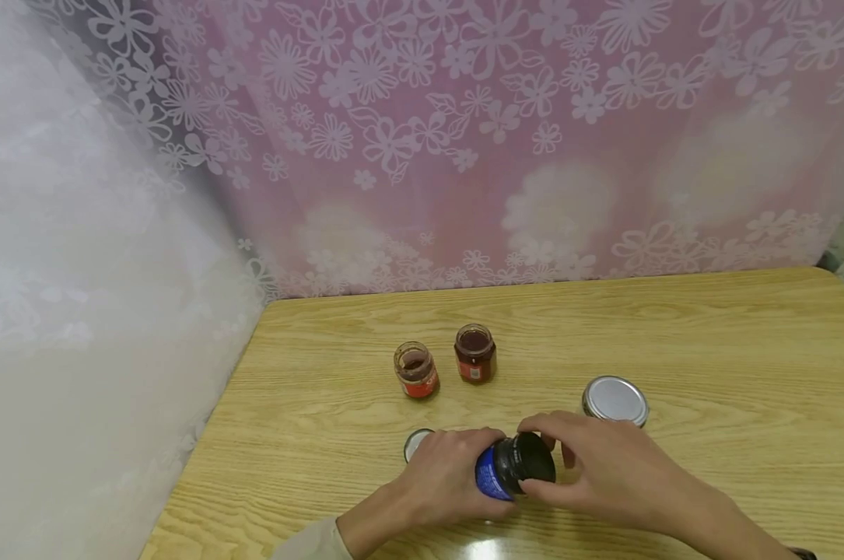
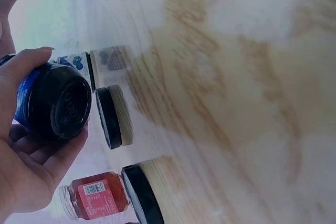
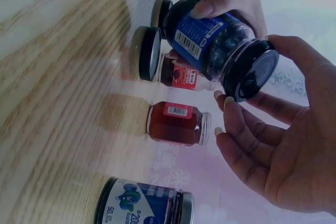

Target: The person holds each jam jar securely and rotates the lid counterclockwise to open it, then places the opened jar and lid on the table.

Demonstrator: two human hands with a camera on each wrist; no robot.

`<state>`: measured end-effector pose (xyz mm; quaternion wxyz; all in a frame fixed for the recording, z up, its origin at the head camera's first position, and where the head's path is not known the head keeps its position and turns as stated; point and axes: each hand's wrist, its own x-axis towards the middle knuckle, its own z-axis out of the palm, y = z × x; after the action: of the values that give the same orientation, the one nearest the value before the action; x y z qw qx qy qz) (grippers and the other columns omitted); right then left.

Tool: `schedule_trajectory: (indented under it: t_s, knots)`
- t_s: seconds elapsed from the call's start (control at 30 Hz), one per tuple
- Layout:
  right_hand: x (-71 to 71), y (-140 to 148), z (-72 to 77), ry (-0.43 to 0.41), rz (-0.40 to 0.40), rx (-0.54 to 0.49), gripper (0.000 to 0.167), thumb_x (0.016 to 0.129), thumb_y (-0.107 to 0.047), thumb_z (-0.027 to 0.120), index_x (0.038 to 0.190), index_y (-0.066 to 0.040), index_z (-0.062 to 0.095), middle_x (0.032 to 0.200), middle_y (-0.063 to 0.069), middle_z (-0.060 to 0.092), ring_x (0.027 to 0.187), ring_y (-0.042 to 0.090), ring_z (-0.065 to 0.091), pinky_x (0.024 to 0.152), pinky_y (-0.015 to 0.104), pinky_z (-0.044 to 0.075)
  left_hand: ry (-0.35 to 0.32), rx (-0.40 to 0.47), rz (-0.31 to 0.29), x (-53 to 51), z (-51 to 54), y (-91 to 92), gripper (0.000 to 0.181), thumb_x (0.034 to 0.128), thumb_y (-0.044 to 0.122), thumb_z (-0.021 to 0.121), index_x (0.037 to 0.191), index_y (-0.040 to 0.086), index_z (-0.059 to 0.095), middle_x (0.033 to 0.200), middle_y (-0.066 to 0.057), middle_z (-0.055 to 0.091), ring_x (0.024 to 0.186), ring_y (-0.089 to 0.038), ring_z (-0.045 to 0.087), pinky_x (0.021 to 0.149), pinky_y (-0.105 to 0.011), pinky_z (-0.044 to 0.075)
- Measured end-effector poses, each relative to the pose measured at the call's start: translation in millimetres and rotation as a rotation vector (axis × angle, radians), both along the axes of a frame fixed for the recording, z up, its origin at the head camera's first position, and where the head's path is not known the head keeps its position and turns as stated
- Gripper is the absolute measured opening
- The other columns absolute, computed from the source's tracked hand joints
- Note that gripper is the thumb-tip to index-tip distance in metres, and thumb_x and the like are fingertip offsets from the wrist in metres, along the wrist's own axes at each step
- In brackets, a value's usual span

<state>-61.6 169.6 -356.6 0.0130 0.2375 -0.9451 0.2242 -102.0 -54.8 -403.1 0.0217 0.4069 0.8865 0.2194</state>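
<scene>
A dark jar (image 1: pixel 494 473) with a blue label is tilted in my left hand (image 1: pixel 450 474), which grips it around the body. Its dark glass base (image 2: pixel 71 108) faces the left wrist camera. A black lid (image 3: pixel 253 72) sits on the jar's mouth in the right wrist view. The thumb and fingertips of my right hand (image 1: pixel 611 467) pinch the lid's rim from both sides. Behind my left hand, a loose lid (image 1: pixel 416 443) lies partly hidden on the table. Two loose lids, one a black-edged lid (image 3: pixel 149 53), show in the right wrist view.
Two lidless glass jars with red labels, one partly filled jar (image 1: pixel 418 373) and one dark red jar (image 1: pixel 475 356), stand farther back. A capped jar (image 1: pixel 615 400) with a silver top stands right. The wooden table (image 1: pixel 730 350) meets a floral curtain (image 1: pixel 422 140).
</scene>
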Motion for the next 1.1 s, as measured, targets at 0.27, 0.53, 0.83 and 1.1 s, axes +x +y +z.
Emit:
schedule_trajectory:
  t_s: [0.27,0.53,0.83,1.1]
  knots:
    - [-0.1,3.9,4.3,0.013,-0.021,-0.029,0.054,0.079,-0.068,0.060,0.118,-0.031,0.061,0.082,-0.025,0.052,0.067,-0.003,0.046,0.050,0.019,0.036,-0.020,0.070,0.004,-2.2,-0.6,-0.7,0.055,0.0681,0.048,0.080,0.111,0.020,0.060,0.093,0.015,0.062,0.073,0.007,0.051,0.063,-0.009,0.040]
    - [1.7,7.2,9.4,-0.022,-0.108,-0.069,0.053,0.078,-0.068,0.061,0.119,-0.034,0.058,0.081,-0.024,0.052,0.066,-0.003,0.048,0.050,0.020,0.037,-0.045,0.090,0.025,-1.9,0.1,-0.5,0.056,0.0692,0.048,0.079,0.114,0.020,0.061,0.095,0.015,0.063,0.073,0.006,0.052,0.063,-0.011,0.041]
    - [4.8,13.4,10.2,0.042,-0.154,-0.134,0.050,0.079,-0.059,0.068,0.119,-0.033,0.056,0.091,-0.025,0.053,0.073,-0.004,0.051,0.056,0.021,0.042,-0.077,0.098,0.092,-4.3,0.7,-1.4,0.059,0.0698,0.048,0.078,0.119,0.021,0.059,0.096,0.012,0.063,0.076,0.002,0.054,0.064,-0.015,0.043]
    - [7.6,17.4,8.2,0.052,-0.169,-0.144,0.048,0.078,-0.058,0.070,0.116,-0.032,0.054,0.094,-0.025,0.053,0.075,-0.005,0.050,0.058,0.022,0.044,-0.036,0.099,0.159,-9.5,1.6,2.4,0.060,0.0678,0.050,0.078,0.117,0.021,0.059,0.093,0.011,0.064,0.075,0.001,0.054,0.063,-0.017,0.043]
